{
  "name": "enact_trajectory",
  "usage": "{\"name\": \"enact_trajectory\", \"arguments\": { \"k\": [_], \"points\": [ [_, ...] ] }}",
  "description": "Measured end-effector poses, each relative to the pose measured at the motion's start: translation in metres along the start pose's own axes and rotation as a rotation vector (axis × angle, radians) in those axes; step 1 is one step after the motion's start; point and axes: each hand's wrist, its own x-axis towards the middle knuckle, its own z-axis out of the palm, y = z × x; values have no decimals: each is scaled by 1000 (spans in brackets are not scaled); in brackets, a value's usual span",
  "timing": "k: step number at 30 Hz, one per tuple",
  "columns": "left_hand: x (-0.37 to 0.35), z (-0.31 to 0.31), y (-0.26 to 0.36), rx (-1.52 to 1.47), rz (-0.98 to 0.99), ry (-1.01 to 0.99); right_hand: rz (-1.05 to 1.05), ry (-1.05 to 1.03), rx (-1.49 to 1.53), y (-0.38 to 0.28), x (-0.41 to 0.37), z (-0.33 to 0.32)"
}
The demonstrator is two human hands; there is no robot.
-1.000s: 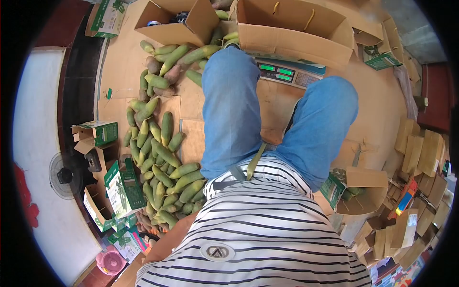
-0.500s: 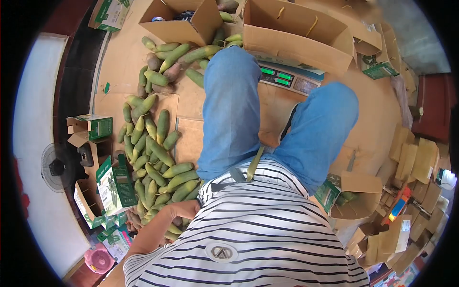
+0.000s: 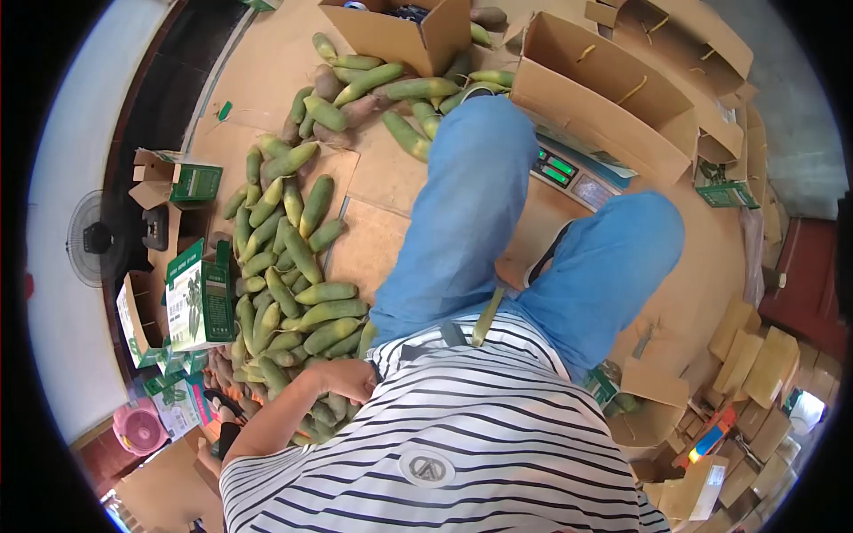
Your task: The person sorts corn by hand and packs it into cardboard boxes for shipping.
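Observation:
My left hand (image 3: 354, 380) is at my left hip, against the striped shirt (image 3: 462, 426). Its fingers are mostly turned away or hidden there, so what they hold, if anything, does not show. Beside and below that hand lies a long pile of green radishes (image 3: 302, 258), some with pale yellowish ends. My right hand is out of view. In front of my knees stands a large open carton (image 3: 604, 115) with yellow cord handles. It is on a scale (image 3: 577, 178) with lit green displays, partly covered by the carton.
Another open carton (image 3: 400, 35) stands beyond more radishes. Green-and-white boxes (image 3: 200, 298) and a fan (image 3: 93, 238) line the left side. Behind my left arm is another person's sandalled foot (image 3: 227, 407). Flattened cartons (image 3: 737, 355) and a tape dispenser (image 3: 713, 435) lie at right.
My view has turned, so the far cartons and radishes appear shifted to the right. My left hand stays at my hip. Another person's foot has come into view behind my left arm.

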Motion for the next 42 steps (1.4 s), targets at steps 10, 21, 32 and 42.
{"name": "enact_trajectory", "arguments": {
  "k": [10,21,32,42],
  "points": [
    [0,-9,26,294,-85,-17,22,-11,-53,13,-8,10],
    [-4,-62,18,101,-197,385,-124,215,-203,-9,-38,-66],
    [120,-44,-106,-502,151,674,-522,797,-169,-92,-67,-136],
    [128,29,-161,-436,-114,745,-436,677,-12,-109,-58,-154]
  ]
}}
